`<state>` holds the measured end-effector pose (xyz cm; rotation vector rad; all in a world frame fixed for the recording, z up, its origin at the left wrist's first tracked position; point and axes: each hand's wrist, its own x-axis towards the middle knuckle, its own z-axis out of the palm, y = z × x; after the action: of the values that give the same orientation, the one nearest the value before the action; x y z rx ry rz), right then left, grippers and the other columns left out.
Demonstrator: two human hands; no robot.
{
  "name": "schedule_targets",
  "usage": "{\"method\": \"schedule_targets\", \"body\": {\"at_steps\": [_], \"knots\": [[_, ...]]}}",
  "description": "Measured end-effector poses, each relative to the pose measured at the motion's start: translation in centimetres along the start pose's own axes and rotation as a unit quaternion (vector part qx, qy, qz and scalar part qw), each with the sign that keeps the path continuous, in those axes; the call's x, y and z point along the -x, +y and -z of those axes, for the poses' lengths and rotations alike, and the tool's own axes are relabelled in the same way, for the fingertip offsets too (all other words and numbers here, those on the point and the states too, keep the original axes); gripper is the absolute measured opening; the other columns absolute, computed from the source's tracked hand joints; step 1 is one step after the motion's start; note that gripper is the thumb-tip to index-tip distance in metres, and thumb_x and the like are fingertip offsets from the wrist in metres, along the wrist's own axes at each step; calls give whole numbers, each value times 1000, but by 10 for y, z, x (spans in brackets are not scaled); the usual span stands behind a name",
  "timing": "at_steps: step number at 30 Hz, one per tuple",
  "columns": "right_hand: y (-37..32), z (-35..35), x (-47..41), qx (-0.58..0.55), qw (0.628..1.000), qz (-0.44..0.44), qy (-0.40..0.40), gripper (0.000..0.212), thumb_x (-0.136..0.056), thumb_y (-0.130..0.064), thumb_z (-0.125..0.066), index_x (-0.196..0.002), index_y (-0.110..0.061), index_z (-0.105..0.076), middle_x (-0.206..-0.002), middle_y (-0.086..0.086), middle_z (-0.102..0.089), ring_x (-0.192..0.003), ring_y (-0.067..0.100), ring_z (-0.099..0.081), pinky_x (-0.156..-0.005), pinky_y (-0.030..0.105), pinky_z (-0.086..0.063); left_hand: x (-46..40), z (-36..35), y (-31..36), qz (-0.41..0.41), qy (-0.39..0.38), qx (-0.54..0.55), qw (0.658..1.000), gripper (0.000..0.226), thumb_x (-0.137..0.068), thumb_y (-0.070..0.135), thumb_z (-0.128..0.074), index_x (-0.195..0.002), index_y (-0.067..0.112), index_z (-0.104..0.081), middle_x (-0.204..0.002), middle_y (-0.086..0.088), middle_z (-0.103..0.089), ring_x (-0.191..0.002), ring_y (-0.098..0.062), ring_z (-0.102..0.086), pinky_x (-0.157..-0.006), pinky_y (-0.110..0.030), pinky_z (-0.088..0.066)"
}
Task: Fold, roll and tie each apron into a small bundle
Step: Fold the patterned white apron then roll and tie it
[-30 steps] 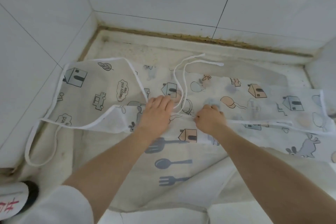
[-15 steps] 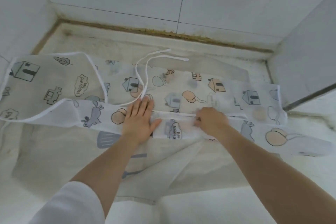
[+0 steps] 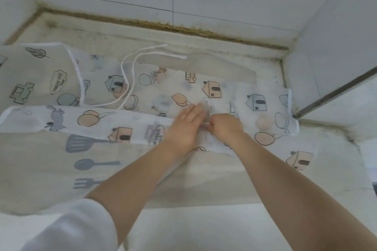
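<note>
Aprons: two; one printed apron (image 3: 122, 128) folded into a band running left and right of both hands; one utensil-print apron (image 3: 85, 161) beneath, nearer the person than the hands
Ties: two white strings (image 3: 130, 75) left of and beyond the left hand
Left hand (image 3: 184, 126): fingers straight, flat on the band
Right hand (image 3: 224, 128): fingers curled, pinching the band's fabric; touching the left hand

Blurred and cut off
Left hand (image 3: 184, 126) motion-blurred at fingertips; apron (image 3: 51, 85) cropped by left edge; right hand (image 3: 225, 129) fingers tucked under, unseen.
</note>
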<state>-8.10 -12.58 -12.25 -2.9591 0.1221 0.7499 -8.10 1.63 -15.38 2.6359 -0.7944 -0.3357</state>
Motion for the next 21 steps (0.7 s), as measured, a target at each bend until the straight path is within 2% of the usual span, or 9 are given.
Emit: {"method": "schedule_targets", "body": {"at_steps": [2, 4, 6, 9, 12, 15, 18, 20, 21], "knots": [[6, -3, 3, -1, 1000, 25, 17, 25, -96, -18, -39, -109, -12, -59, -109, 9, -63, -102, 29, -59, -75, 32, -42, -11, -16, 27, 27, 1, 87, 996, 61, -91, 28, -25, -149, 12, -15, -158, -5, -10, -146, -20, -6, -118, -33, 0], [20, -6, 5, -28, 997, 74, 3, 18, -93, -12, -38, -95, -16, -56, -102, 9, -61, -93, 28, -57, -72, 32, -41, -14, -33, 37, 86, 12, 87, 992, 68, -87, 42, -9, -150, 17, -9, -158, 0, -5, -146, -13, 0, -116, -29, 8], [36, -4, 7, -44, 993, 106, -29, 15, -94, -21, -43, -79, -19, -45, -88, 5, -54, -85, 25, -54, -71, 33, -42, -11, -41, 34, 101, 15, 18, 995, 75, -85, 55, 4, -150, 19, 0, -158, 4, 3, -145, -11, 8, -113, -27, 16], [76, 1, 21, -70, 993, 80, -45, 28, -90, -42, -54, -76, -19, -44, -78, -2, -49, -79, 22, -52, -69, 32, -41, -8, -44, 33, 91, -1, -49, 995, 89, -74, 63, 15, -150, 18, 5, -158, 2, 9, -145, -12, 12, -113, -29, 17], [115, 4, 39, -143, 988, 52, -20, 32, -83, -39, -64, -68, -19, -44, -69, -5, -47, -73, 20, -51, -63, 30, -36, -6, -40, 23, 90, 1, -80, 993, 87, -74, 63, 15, -149, 19, 8, -158, 2, 9, -145, -13, 12, -114, -30, 16], [139, 9, 53, -151, 988, 30, -5, 31, -77, -36, -69, -66, -21, -44, -70, -9, -45, -71, 13, -45, -58, 24, -30, 1, -28, -2, 99, -4, -97, 990, 87, -73, 64, 15, -149, 21, 10, -158, 2, 11, -144, -13, 13, -115, -32, 14], [153, 7, 59, -189, 982, -4, 8, 19, -76, -26, -72, -73, -18, -55, -75, -9, -47, -74, 12, -45, -60, 24, -31, 8, -14, -16, 133, -35, -108, 985, 85, -76, 64, 8, -150, 22, 8, -157, 3, 13, -145, -14, 12, -117, -34, 11], [156, 0, 61, -344, 938, -35, 19, 13, -76, -13, -73, -81, -12, -60, -80, -4, -53, -72, 11, -49, -61, 22, -35, 3, -9, -10, 173, -39, -87, 980, 68, -91, 52, -12, -151, 21, -2, -159, 3, 7, -145, -15, 7, -118, -37, 6], [156, -4, 63, -441, 896, -50, 23, 12, -78, -8, -71, -84, -9, -62, -82, -1, -57, -73, 10, -53, -63, 22, -39, -2, -7, -3, 199, -34, -63, 977, 60, -97, 43, -19, -151, 21, -7, -159, 4, 3, -146, -15, 4, -118, -39, 3]]}}
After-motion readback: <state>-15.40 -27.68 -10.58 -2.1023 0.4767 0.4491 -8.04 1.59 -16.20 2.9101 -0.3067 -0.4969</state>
